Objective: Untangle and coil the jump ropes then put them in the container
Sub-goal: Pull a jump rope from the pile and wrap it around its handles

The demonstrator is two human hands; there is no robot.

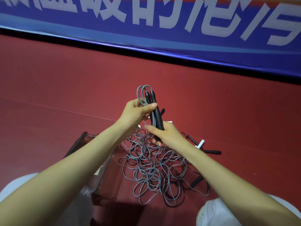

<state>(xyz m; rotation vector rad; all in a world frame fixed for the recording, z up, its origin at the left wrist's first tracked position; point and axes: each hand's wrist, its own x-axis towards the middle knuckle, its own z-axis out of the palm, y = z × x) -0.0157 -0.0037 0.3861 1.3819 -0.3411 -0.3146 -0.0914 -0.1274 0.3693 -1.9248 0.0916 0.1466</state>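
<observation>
Red sports floor (65,95) beneath everything, seen from the head camera looking down. Lay in the middle of it: tangled pile (151,170) of grey and black jump-rope cords, loops crossing repeatedly. Held up above the tangled pile: two black handles (157,115), side by side, nearly upright, leaning slightly left at the top. Gripped round their upper half by left hand (138,111), fingers curled about handles and cord, thumb pressed across the front. Gripped at their lower end by right hand (166,134), fingers wrapped round both handles, thumb stretched toward the left. Rose from the handle tops: grey cord (143,90), bent into two narrow loops, then passed down through the left hand's grip and dropped into the tangled pile. Stood just left of the tangled pile: clear plastic container (97,181), dark-rimmed, partly hidden behind the left forearm; contents could not be told. Lay at the right edge of the tangled pile: white handle (200,143) and, just beyond it, loose black handle (211,152). Stuck out lower on that same side: second loose black handle (197,181). Ran well beyond the tangled pile, along the floor's far edge: blue banner (146,22) with large white characters. Showed near both bottom corners, on the near side of the tangled pile: white clothing (17,186).
</observation>
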